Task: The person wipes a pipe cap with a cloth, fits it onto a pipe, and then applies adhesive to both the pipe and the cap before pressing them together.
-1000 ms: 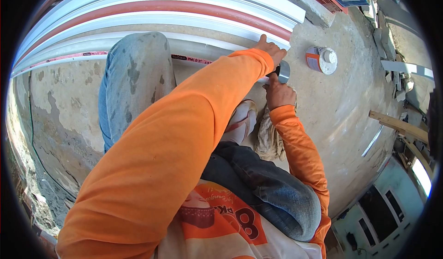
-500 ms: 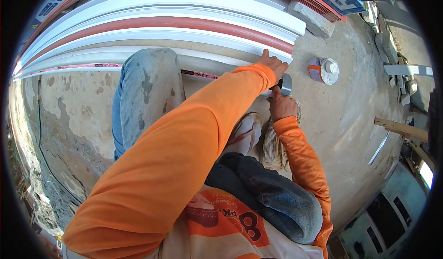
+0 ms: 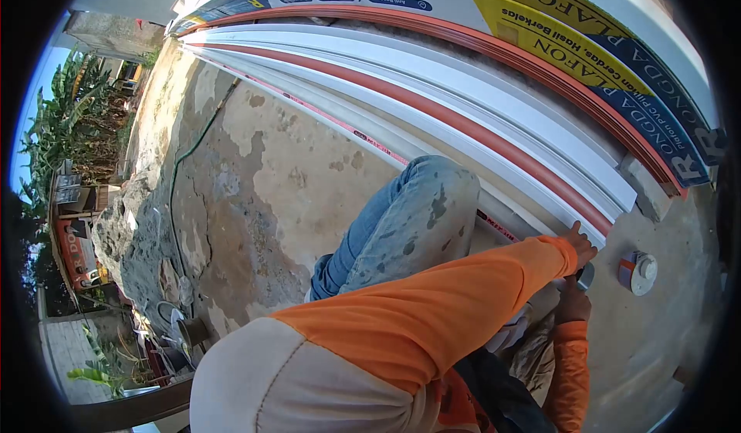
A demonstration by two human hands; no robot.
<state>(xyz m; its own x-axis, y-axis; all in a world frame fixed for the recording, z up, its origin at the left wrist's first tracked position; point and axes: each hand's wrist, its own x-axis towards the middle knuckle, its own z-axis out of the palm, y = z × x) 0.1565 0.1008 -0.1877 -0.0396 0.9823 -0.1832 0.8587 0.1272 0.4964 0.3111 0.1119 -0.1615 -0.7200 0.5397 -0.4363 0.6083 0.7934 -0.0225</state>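
Our orange sleeves [image 3: 432, 309] and blue jeans [image 3: 363, 244]
We see a stitched seam [image 3: 282, 373] on the pale shoulder [image 3: 231, 371], dark spots [image 3: 438, 206] on one knee [image 3: 457, 182].

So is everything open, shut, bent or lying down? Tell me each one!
Grey piece: partly hidden
Left hand: partly curled, grip hidden
Right hand: curled beside the grey piece
Can: upright, cap apparently on
Green hose: stretched in a curve
Red-brown strip: lying flat
Jeans knee: bent, spotted

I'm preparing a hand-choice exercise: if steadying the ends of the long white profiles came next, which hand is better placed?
Probably the left hand: it is right at the white profiles' ends. The right hand is farther away, beside the grey ring-shaped piece.
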